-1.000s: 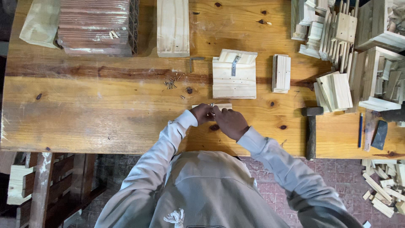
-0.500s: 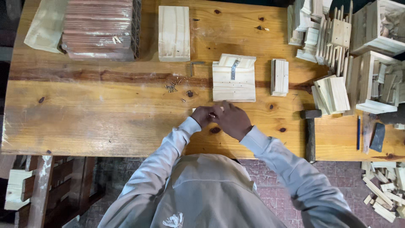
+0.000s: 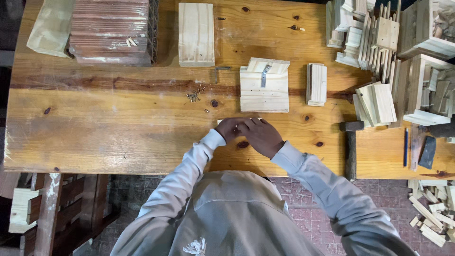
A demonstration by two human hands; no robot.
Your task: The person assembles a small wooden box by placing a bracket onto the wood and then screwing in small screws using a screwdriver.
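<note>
Overhead view of a wooden workbench [image 3: 95,132] at which a person is working. The left hand [image 3: 229,129] and the right hand [image 3: 263,136] are meeting at the near middle of the bench, fingers touching and curled together over a small pale wood piece [image 3: 221,121]; only a thin edge of it is showing at the fingertips, so whether either hand is actually clamping it cannot be told. Just beyond the hands a pale wooden assembly with a metal bracket [image 3: 264,85] is lying flat, with a small stack of wood blocks [image 3: 316,84] beside it to the right. Up and to the left of the hands a scatter of small nails [image 3: 194,96] is lying loose. To the right of the hands, well apart, a hammer [image 3: 350,147] is resting at the bench edge.
</note>
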